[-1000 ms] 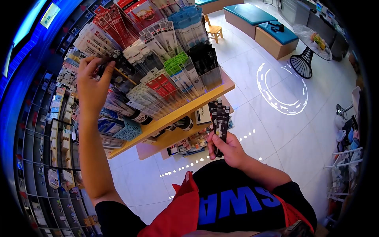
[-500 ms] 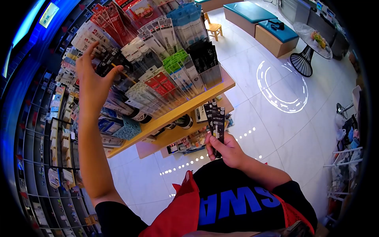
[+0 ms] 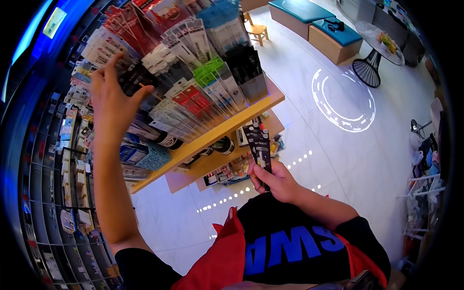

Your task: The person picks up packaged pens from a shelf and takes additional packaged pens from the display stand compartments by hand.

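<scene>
My left hand (image 3: 113, 99) reaches up to the left part of the display rack. Its thumb and fingers are spread around a group of black packets (image 3: 134, 77) standing in a compartment; whether the fingertips touch them is hard to tell. In front of my body, my right hand (image 3: 271, 178) is closed around the lower ends of several slim black packets (image 3: 261, 147), fanned slightly and pointing upward. Their printing is too small to read. Beside my left hand's thumb stand clear sleeves with red labels (image 3: 191, 100) and green-topped packets (image 3: 209, 71).
The wooden shelf (image 3: 232, 124) carries clear dividers, red packets (image 3: 130, 26) and blue-topped packets (image 3: 220, 19). Further off are a small wooden chair (image 3: 257, 32), teal-topped benches (image 3: 338, 36) and a round table (image 3: 382, 46). Wall racks (image 3: 53, 193) line the left side.
The view has shifted slightly, moving the rack a little left and up in it. My left hand stays by the black packets, its fingers shifted slightly. My right hand keeps its packets.
</scene>
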`<state>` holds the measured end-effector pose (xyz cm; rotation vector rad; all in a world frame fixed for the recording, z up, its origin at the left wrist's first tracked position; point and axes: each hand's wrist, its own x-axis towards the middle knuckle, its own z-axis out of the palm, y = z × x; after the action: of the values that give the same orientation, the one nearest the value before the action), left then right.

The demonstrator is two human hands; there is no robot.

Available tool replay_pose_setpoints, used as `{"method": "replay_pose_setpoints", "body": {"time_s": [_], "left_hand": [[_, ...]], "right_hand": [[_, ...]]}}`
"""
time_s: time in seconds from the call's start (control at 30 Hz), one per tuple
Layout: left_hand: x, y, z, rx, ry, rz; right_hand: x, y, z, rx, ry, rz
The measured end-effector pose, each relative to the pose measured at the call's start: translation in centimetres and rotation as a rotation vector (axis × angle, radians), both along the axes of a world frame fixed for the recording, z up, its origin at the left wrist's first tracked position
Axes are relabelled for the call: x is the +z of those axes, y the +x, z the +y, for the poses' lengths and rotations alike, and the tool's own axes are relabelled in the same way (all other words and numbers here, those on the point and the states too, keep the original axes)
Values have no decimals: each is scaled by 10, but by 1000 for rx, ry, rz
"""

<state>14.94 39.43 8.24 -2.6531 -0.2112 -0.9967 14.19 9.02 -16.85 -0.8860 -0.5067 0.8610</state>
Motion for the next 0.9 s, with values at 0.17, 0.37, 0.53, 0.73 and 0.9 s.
{"method": "replay_pose_setpoints", "body": {"time_s": [0.17, 0.37, 0.53, 0.73, 0.9], "left_hand": [[-21, -27, -59, -418, -157, -184], [-110, -48, -106, -467, -1343, 651], [-124, -58, -100, -435, -1528, 639], [-115, -77, -101, -469, -1601, 360], [-52, -82, -29, -495, -1151, -228]], "right_hand": [[4, 2, -3, 185, 71, 179], [9, 0, 1, 326, 99, 146], [5, 0, 5, 283, 78, 59], [17, -2, 4, 211, 86, 118], [9, 1, 3, 44, 93, 23]]}}
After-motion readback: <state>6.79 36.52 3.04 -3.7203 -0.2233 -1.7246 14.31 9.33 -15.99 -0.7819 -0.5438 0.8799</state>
